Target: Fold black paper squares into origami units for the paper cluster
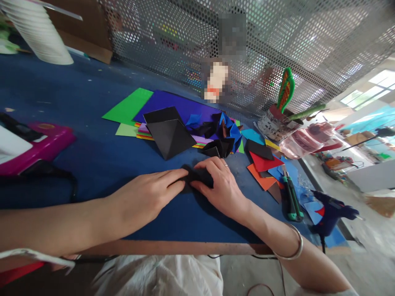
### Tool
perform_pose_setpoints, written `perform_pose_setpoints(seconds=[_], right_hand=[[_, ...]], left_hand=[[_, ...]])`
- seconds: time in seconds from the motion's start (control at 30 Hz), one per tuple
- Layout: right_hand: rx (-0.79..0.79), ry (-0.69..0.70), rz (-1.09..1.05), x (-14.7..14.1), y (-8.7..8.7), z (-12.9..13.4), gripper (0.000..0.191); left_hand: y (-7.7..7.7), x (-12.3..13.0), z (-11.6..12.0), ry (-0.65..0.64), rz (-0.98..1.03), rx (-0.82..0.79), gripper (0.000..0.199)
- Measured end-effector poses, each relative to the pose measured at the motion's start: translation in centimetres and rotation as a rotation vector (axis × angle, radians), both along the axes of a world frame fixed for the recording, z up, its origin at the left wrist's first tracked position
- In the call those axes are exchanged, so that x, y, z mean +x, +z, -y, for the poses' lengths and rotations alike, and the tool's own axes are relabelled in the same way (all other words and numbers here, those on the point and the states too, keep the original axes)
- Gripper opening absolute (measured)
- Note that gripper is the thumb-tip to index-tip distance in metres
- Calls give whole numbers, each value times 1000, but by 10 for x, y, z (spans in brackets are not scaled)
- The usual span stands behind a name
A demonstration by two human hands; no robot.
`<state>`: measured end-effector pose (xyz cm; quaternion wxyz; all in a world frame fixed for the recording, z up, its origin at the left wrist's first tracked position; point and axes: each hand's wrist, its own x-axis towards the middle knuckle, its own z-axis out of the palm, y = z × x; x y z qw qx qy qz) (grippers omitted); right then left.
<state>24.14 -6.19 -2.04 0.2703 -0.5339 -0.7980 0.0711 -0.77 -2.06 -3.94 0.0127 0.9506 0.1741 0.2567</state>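
Observation:
Near the front middle of the blue table, both hands pinch a small piece of folded black paper [203, 176]. My left hand [151, 191] grips its left end between thumb and fingers. From the right, my right hand [224, 187] curls over the other end and partly covers it. Just beyond lies a larger black paper folded into a pointed shape [171, 133]. To its right sit a black folded paper piece [217, 148] and blue folded paper pieces [230, 129]. Purple paper [173, 105] and green paper [131, 107] lie under and behind them.
At right are red paper [263, 161], a green-handled utility knife [291, 197] and a dark blue glue gun [331, 211]. A wrapped pot [273, 123] stands by the perforated metal screen [173, 53]. A magenta device [46, 142] sits at left, near a white ribbed cylinder [43, 33].

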Motion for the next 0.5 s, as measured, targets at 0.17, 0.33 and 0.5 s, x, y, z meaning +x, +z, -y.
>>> perform_pose_setpoints(seconds=[0.17,0.33,0.5], right_hand=[[15,3,21,-7,2,4,12],[-185,-72,-8,-15,3,3,29],[-248,-117,-9,-11,8,0,34]], left_hand=[[6,0,-2,-10,-35,27,51],[3,-6,-9,-50,-21,-103,50],[2,-8,-24,-46,29,-243,34]])
